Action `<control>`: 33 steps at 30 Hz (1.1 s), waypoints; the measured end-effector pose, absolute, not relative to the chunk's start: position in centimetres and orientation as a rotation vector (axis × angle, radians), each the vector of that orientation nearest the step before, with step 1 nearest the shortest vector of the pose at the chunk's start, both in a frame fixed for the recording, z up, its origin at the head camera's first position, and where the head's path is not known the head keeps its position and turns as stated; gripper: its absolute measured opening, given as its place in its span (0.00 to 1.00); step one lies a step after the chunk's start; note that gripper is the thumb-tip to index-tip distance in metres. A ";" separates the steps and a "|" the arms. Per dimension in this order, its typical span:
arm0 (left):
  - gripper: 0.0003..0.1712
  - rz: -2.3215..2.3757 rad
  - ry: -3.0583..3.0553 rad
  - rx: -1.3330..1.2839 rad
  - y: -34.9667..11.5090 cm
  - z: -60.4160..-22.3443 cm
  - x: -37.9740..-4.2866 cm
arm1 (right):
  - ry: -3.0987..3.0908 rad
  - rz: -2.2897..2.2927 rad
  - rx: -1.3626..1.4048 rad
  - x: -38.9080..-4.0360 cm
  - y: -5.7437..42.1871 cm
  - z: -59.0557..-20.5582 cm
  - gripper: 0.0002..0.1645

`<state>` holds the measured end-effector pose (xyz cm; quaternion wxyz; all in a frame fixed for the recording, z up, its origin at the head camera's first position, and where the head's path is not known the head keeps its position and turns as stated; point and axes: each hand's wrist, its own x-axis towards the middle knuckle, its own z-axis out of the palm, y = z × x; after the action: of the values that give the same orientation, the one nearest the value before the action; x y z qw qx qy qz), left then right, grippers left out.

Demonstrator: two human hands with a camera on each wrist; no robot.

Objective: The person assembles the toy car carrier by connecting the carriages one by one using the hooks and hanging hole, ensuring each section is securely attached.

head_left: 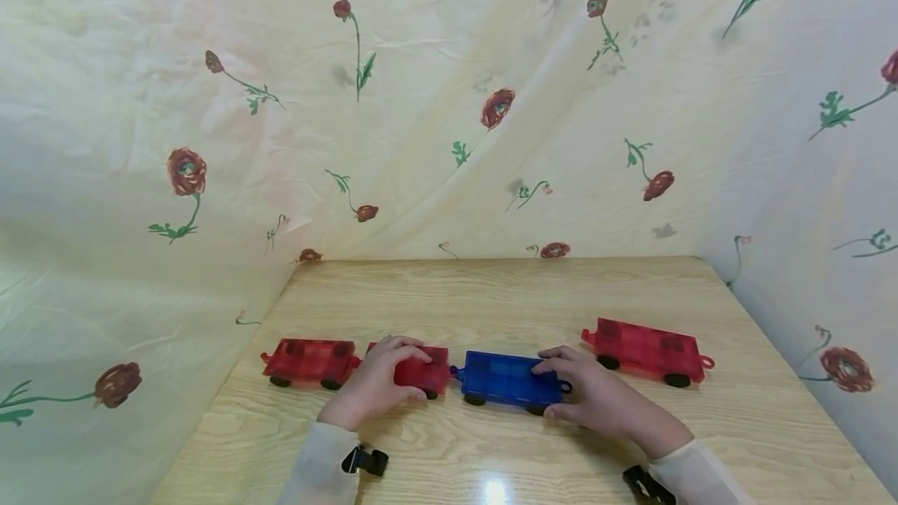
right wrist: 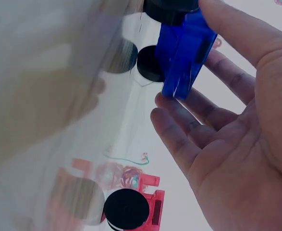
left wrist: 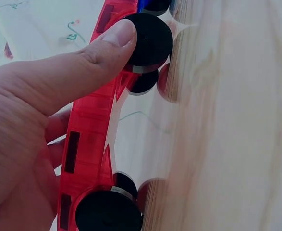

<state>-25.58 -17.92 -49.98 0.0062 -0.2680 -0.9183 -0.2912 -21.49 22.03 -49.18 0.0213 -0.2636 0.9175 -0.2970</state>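
Observation:
My left hand (head_left: 379, 384) grips the middle red toy train car (head_left: 428, 371) from above. In the left wrist view its thumb (left wrist: 102, 50) lies by a black wheel, with fingers behind the see-through red body. A blue train car (head_left: 501, 379) stands just right of it, their ends meeting at a small hitch. My right hand (head_left: 596, 392) holds the blue car at its right end, thumb on the near side and fingers over the top and far side. In the right wrist view, the blue car's open end (right wrist: 177, 89) points toward the palm.
Another red car (head_left: 312, 359) stands at the left, its hook end close to the middle red car. Farther right and back, a separate red car (head_left: 645, 349) stands at a slant. Flowered cloth (head_left: 435, 139) hangs behind the wooden table (head_left: 491, 294) and along its sides.

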 end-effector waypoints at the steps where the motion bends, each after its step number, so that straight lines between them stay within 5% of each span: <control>1: 0.29 -0.915 -2.873 -0.832 -18.0 -50.0 -25.6 | 2.848 -0.930 -0.809 -21.4 22.1 -49.1 0.31; 11: 0.28 -0.946 -2.868 -0.824 -18.2 -49.6 -25.5 | 2.900 -0.995 -0.770 -21.1 23.0 -48.4 0.32; 21: 0.44 -1.065 -2.905 -0.824 -17.5 -49.0 -25.0 | 3.009 -1.034 -0.745 -21.1 24.8 -48.1 0.29; 33: 0.40 -1.323 -2.835 -0.955 -14.5 -47.9 -24.8 | 3.179 -1.009 -0.623 -21.0 27.9 -47.1 0.32</control>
<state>-24.82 -14.49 -47.89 -0.0646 -0.2913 -0.8649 -0.4036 -20.97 27.88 -47.06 -0.1254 -0.1821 0.9295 -0.2952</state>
